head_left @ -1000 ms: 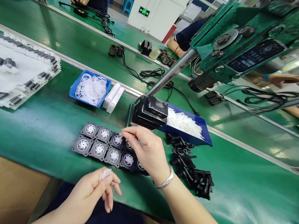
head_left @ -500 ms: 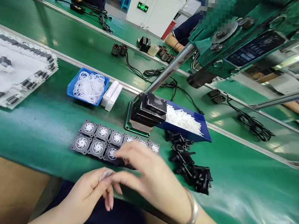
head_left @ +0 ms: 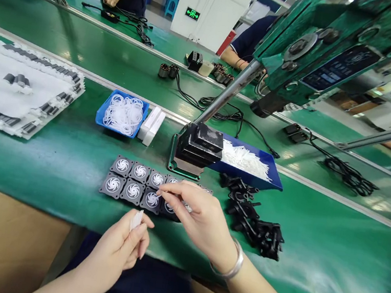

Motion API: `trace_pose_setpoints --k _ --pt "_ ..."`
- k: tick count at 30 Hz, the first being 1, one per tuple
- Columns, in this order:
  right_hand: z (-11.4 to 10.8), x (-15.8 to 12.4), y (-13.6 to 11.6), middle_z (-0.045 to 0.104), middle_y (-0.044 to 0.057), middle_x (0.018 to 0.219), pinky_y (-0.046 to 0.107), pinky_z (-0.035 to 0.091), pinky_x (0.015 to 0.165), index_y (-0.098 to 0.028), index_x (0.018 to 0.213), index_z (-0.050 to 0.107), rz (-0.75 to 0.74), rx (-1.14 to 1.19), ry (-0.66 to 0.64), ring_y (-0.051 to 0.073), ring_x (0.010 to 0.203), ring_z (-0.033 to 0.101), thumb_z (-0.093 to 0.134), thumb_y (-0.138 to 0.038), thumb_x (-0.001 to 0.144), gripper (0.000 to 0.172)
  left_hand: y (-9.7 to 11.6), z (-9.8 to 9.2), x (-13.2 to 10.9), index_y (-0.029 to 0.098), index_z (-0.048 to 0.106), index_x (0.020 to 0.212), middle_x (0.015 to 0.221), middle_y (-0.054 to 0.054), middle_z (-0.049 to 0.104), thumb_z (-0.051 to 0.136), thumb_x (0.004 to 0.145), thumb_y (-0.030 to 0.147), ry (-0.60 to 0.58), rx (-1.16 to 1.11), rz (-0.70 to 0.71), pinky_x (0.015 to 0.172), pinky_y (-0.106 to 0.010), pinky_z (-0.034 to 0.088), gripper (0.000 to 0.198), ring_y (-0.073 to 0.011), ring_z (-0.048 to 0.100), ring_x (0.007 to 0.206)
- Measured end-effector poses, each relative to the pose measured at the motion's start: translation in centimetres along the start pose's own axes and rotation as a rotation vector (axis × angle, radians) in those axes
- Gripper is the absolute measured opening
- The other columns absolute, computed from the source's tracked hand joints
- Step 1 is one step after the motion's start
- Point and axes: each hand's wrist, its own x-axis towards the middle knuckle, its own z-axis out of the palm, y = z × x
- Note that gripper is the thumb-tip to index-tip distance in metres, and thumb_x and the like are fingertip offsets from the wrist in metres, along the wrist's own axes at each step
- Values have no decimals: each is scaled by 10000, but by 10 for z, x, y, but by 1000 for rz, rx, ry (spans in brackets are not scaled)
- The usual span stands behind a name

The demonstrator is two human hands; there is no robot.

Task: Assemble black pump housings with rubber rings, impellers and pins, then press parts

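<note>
My left hand (head_left: 125, 239) is closed around a small bundle of thin white strips (head_left: 136, 220), their ends sticking out above the thumb. Over the black square parts with white swirl centres (head_left: 133, 190), my right hand (head_left: 200, 211) makes a pinch. Its fingertips are just above a square in the near row; whatever they pinch is too small to make out. These squares lie in two rows on the green bench, and my right hand covers those at the right end. A blue tray of similar white strips (head_left: 247, 159) stands behind the press base.
A green press (head_left: 298, 59) rises on its metal column behind the squares, its black base (head_left: 199, 144) on the bench. Left of it are white blocks (head_left: 151, 126) and a blue bin of white rings (head_left: 123, 114). Black plastic parts (head_left: 255, 215) lie right. Co-workers sit across the bench.
My right hand has moved away from my left hand and now pinches over the squares. The left hand keeps the white strips, which show more clearly. The view has shifted slightly.
</note>
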Motion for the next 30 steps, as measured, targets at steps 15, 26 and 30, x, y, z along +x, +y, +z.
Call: trace_pose_setpoints --k 15,26,30 --pt "-13 6 -8 634 94 958 360 501 833 -164 1006 622 -117 -215 140 218 949 589 688 -351 897 226 18 -5 -6 146 628 893 801 -44 633 481 919 633 -2 109 27 540 -237 464 509 -103 547 561" --pt "13 7 -21 644 25 799 223 492 685 -169 810 656 -18 322 -265 113 755 605 625 -268 946 172 19 -11 -10 131 624 849 584 8 555 405 977 583 -17 183 165 524 -222 448 518 -86 497 470" --pt "7 25 -20 649 21 798 233 503 703 -173 770 646 0 399 -221 112 748 616 638 -259 936 187 24 -14 -10 137 622 972 768 -37 636 476 951 579 58 49 146 469 -208 446 466 -81 512 499"
